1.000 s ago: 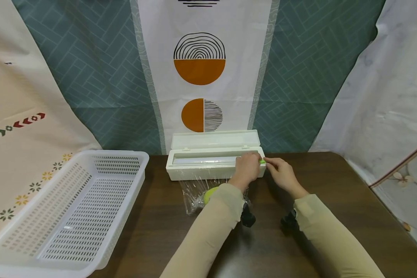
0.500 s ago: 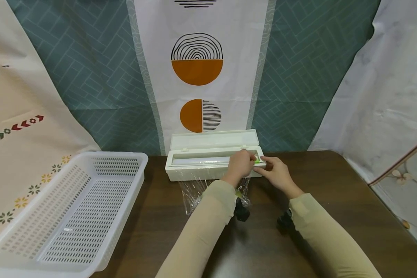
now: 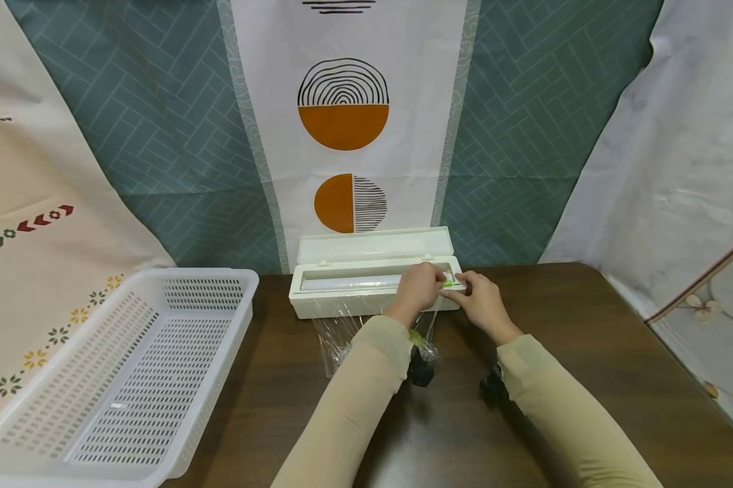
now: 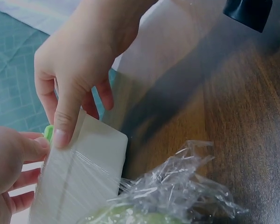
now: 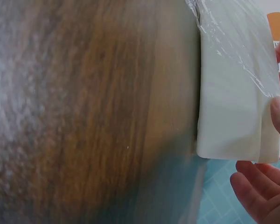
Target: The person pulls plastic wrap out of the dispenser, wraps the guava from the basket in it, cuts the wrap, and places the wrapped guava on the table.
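Observation:
A long white plastic-wrap box (image 3: 323, 308) stands at the back of the table, its lid (image 3: 375, 245) raised and the film roll (image 3: 344, 282) visible inside. Clear film (image 3: 332, 332) runs down over the front onto the table, around something green (image 4: 140, 217), partly hidden by the left arm. Near the box's right end my left hand (image 3: 416, 291) pinches a small green slide cutter (image 4: 48, 132) on the front edge. My right hand (image 3: 487, 308) grips the right end of the box, thumb (image 4: 63, 133) on the front edge and other fingers (image 5: 254, 186) behind the corner.
A large white slotted basket (image 3: 220, 366) stands on the left of the dark wooden table (image 3: 561, 339). Patterned cloths (image 3: 525, 135) hang behind and at both sides. A black wrist camera (image 3: 420, 369) sits under each forearm.
The left hand and green cutter have moved slightly left from the box's very end. The right hand has come off the cutter area and taken hold of the box's right corner.

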{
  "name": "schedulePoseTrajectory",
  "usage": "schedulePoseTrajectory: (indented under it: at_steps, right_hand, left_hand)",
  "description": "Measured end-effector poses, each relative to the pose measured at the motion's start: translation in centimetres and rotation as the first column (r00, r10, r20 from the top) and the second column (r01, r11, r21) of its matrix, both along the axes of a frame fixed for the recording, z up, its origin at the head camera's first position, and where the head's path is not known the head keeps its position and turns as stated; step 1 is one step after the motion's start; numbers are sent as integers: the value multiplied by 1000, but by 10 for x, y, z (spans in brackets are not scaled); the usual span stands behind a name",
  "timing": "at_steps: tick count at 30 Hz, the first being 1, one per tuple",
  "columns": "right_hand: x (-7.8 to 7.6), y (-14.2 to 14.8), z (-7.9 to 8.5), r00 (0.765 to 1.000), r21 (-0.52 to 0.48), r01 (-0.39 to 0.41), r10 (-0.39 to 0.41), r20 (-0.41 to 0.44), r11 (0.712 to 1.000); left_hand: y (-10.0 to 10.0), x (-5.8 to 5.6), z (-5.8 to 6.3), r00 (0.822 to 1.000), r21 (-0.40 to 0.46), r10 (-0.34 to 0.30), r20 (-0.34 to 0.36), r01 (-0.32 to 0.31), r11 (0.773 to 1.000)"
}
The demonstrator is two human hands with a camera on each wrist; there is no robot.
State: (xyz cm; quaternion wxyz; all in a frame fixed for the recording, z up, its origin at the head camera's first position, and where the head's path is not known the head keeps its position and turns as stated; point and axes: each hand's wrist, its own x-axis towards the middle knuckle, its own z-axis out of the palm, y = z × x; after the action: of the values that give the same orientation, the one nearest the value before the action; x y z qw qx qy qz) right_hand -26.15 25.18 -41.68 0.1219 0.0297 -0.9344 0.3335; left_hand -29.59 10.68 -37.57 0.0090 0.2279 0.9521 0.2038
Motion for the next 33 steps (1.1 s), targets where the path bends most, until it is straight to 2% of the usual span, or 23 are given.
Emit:
schedulePoseTrajectory:
  at_steps: [10,19,27,33]
  right_hand:
    - [2,-2,2,999,58,10,-12,34,998]
    - [1,-1,5,999,51,6,-7,33,999]
    - [0,-1,6,999,33,4,-6,41,999]
    - [2,0,5,999,7,-14,13,50,1000]
  left_hand:
    - [-1,0,-3,998,45,7,69,-10,999]
    - [-2,1,-3,999,87,-19,49,15,996]
    - [-10,1,-2,999,126,-13,31,9,992]
    - [-14,3,-6,999,158,-15,51,7,987]
